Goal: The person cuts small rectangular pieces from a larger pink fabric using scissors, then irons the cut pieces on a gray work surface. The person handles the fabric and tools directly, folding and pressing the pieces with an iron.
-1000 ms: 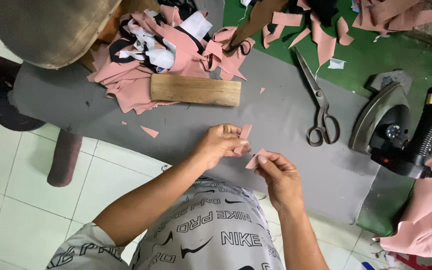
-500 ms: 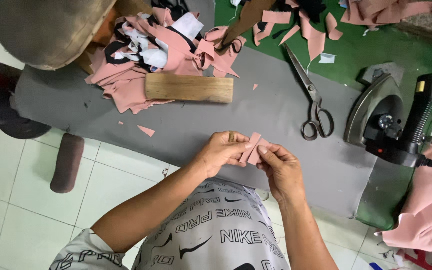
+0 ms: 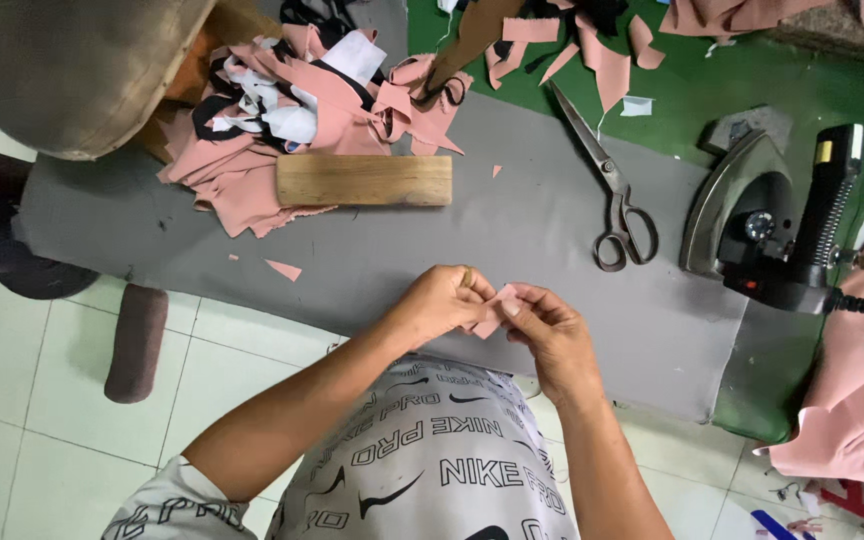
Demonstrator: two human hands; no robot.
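Pinching a small pink fabric piece between them, the left hand and the right hand are meeting just above the near edge of the grey-covered table. Both forearms are angling inward from the person's body, wrists bent, fingers of each hand curling together and clamping on the scrap. Scissors, a wooden block and an iron are lying farther back.
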